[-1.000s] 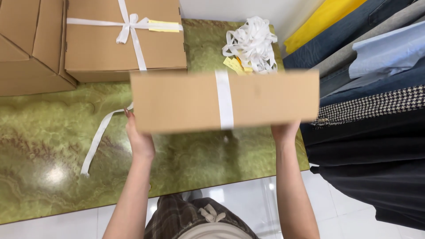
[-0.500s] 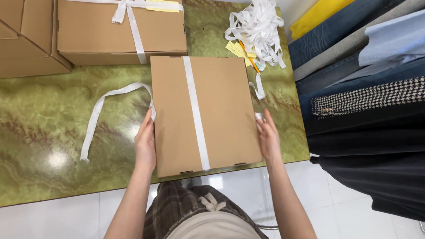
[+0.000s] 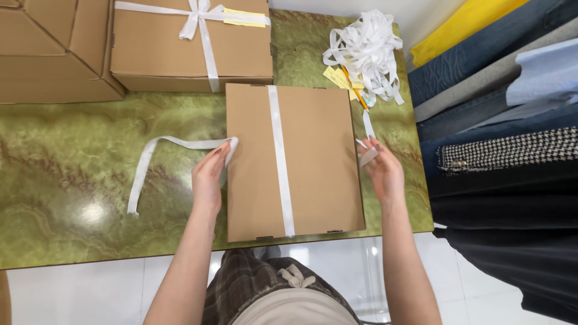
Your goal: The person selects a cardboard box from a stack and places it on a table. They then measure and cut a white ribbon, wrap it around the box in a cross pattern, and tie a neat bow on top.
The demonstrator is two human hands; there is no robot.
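A flat brown cardboard box (image 3: pixel 313 162) lies on the green marble-patterned table (image 3: pixel 72 180), with a white ribbon (image 3: pixel 278 156) running lengthwise over its top. My left hand (image 3: pixel 209 177) is at the box's left edge, its fingers pinching the ribbon end (image 3: pixel 162 150) that trails out to the left across the table. My right hand (image 3: pixel 380 168) is at the box's right edge, fingers closed on the other short ribbon end (image 3: pixel 366 155).
A second brown box tied with a white bow (image 3: pixel 192 42) and bearing a yellow tag stands behind. Larger cardboard boxes (image 3: pixel 48 48) are at the back left. A heap of white ribbon (image 3: pixel 364 51) with yellow tags lies back right. Folded clothes (image 3: pixel 500 120) are stacked on the right.
The box was held up on edge a second ago; it was laid flat on the table. Both hands have since moved off its sides onto the ribbon ends.
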